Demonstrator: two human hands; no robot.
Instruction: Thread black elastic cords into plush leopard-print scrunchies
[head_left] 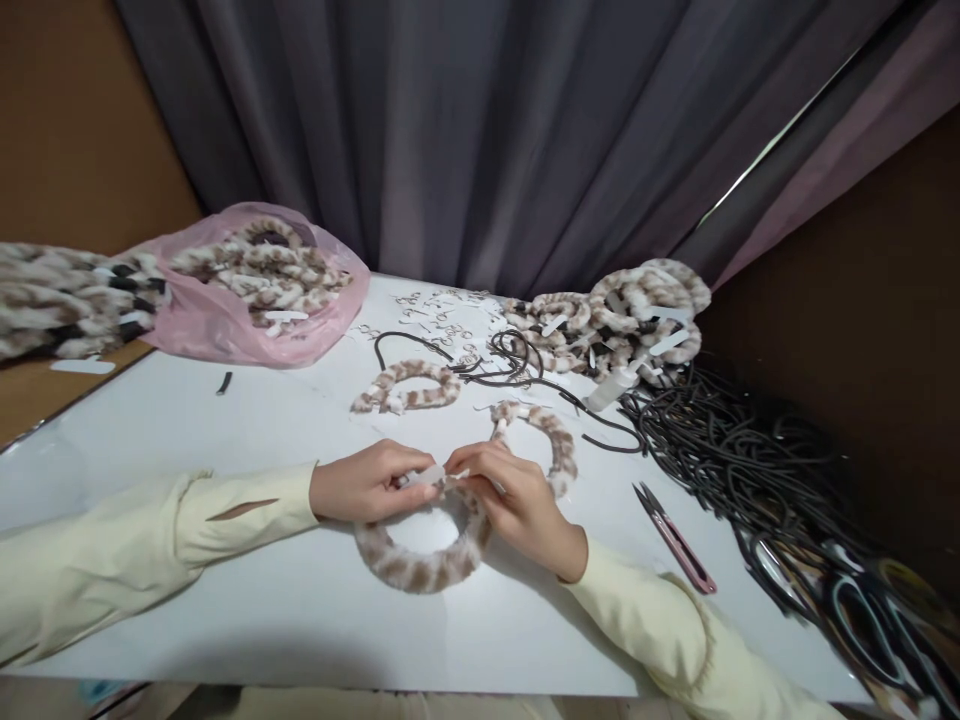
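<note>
Pale sleeves (637, 610); both hands (371, 482) (525, 502) gripping furry ring (424, 570)

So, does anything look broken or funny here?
Yes, the left sleeve has an open slit near its end, so it may be torn. Also, one short black piece lies alone on the white table, away from the dark cords.

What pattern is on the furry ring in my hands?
The furry ring has brown patches on white, clearest in the head view.

Plush ring (420, 575)'s up front, plastic bag (300, 345)'s back left on the table (150, 425), cord pile (712, 430)'s right, thread snips (679, 542) just left of that.
</note>
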